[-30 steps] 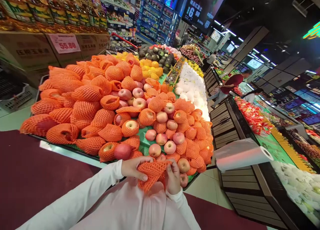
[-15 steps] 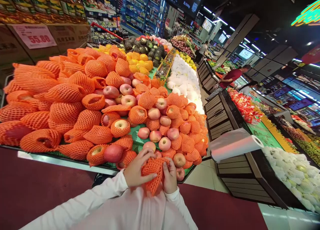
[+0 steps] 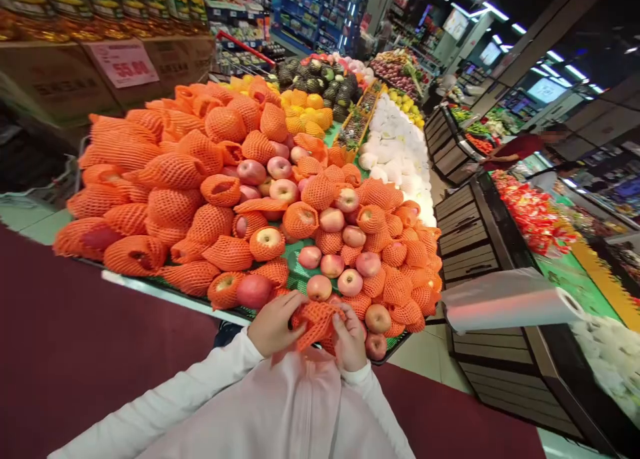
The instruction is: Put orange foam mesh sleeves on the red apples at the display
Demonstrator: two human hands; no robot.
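Between my two hands, at the front edge of the fruit stand, is an orange foam net sleeve (image 3: 319, 319). My left hand (image 3: 276, 324) grips its left side, fingers curled over the top and thumb below. The thumb and fingers of my right hand (image 3: 351, 339) pinch its right edge. Whether fruit sits inside the sleeve I cannot tell. Just beyond my hands lie bare apples (image 3: 319, 287), and a dark red apple (image 3: 254, 291) rests left of them. Many more apples in orange foam nets (image 3: 175, 216) are heaped to the left and right.
Further back are avocados (image 3: 345, 89), yellow fruit (image 3: 310, 112) and white-wrapped fruit (image 3: 397, 136). A plastic bag roll (image 3: 510, 300) juts out at right beside another stand (image 3: 473, 239). Boxes (image 3: 65, 79) with bottled oil stand at left. A person in a red top (image 3: 520, 149) is across the aisle.
The view has turned, so the stand appears further right. The foam net between my hands looks flatter and its lower tip no longer hangs down. Both hands still hold it.
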